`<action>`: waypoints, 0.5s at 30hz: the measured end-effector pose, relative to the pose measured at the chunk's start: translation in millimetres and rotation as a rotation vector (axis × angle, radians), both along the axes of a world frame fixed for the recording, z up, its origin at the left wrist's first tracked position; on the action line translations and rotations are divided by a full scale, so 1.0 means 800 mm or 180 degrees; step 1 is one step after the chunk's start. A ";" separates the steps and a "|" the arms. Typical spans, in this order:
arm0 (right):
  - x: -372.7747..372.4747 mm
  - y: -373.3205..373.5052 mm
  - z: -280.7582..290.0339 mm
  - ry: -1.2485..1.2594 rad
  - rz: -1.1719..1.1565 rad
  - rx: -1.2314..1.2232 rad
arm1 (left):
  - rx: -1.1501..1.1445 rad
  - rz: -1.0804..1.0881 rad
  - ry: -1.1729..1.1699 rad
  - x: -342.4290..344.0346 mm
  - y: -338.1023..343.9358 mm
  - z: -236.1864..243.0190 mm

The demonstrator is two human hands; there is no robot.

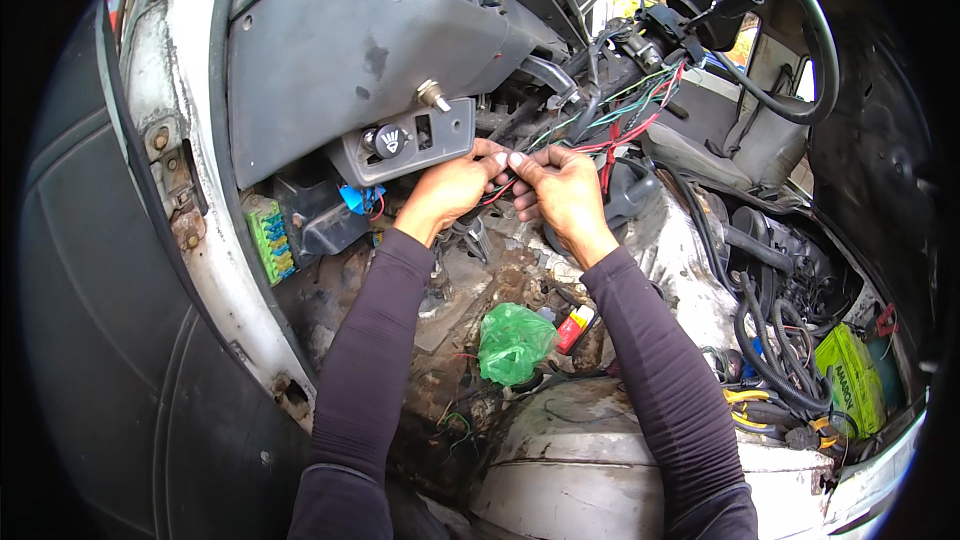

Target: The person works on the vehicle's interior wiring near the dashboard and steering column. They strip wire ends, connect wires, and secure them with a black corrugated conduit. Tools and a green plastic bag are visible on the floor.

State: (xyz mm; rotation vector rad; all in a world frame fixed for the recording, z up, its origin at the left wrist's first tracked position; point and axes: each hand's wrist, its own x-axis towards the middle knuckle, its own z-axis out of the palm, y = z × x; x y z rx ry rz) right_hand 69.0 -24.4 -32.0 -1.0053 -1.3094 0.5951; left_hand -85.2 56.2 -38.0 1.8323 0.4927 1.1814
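Red and green wires [640, 131] between fingertips

From the head camera, I see the left hand [447, 190] and the right hand [568, 195] meet just beside the grey switch panel [425, 154]. Each has thumb and fingers pressed together, pinching thin wires; which strands, I cannot tell. The wires run down to the hands from near the steering wheel [833, 60]. Below, I see a crumpled green plastic bag [514, 343] near a red-and-yellow box [574, 330].
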 end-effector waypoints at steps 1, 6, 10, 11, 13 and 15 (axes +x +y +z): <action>-0.003 0.001 -0.001 -0.0424 -0.0230 0.0171 | -0.0050 -0.0051 -0.0049 0.001 0.000 0.000; -0.015 -0.005 -0.003 -0.1108 -0.0644 0.0450 | 0.0066 0.0064 -0.0403 0.000 -0.005 -0.008; -0.015 -0.009 0.003 -0.0567 -0.0146 0.0177 | 0.0184 -0.0389 -0.0335 -0.022 -0.011 -0.009; -0.014 -0.009 0.005 -0.0464 0.0028 0.0145 | 0.0295 -0.0343 -0.0259 -0.024 -0.012 -0.008; -0.010 -0.008 0.008 -0.0054 0.0300 -0.0012 | 0.0292 -0.0028 -0.0036 -0.024 -0.014 -0.005; -0.008 -0.008 0.008 0.0149 0.0205 -0.0087 | 0.0120 0.0470 0.0051 -0.014 -0.013 -0.002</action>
